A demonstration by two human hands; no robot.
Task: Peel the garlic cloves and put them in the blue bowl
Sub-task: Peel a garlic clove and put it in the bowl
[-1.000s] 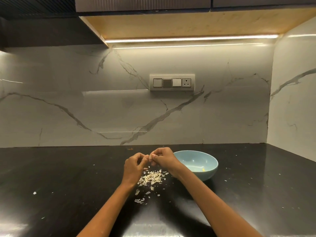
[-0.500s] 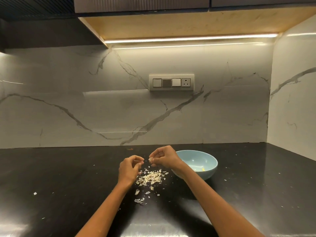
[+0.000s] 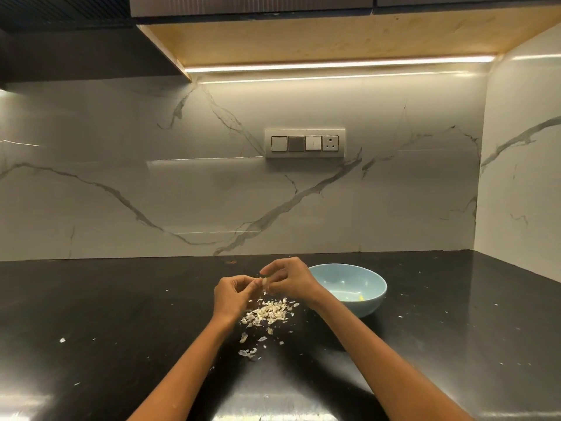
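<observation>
A glossy black countertop (image 3: 91, 314) filled the lower half of the frame, meeting a white marble-veined backsplash (image 3: 151, 192) that turned a corner at the right edge. One switch plate (image 3: 304, 143) sat at centre, carrying three switches and one socket, below one glowing light strip (image 3: 337, 65) under a wooden cabinet base. Two bare forearms reached up from the bottom edge. The left hand (image 3: 232, 294) and right hand (image 3: 288, 279) met just above centre-bottom, fingers curled, together pinching one small pale garlic clove (image 3: 264, 281) between their fingertips. Directly beneath them lay one loose heap of papery garlic skins (image 3: 268, 311), with stray flakes scattered around. One blue bowl (image 3: 349, 288) stood just right of the right hand, with a small yellowish piece inside.
</observation>
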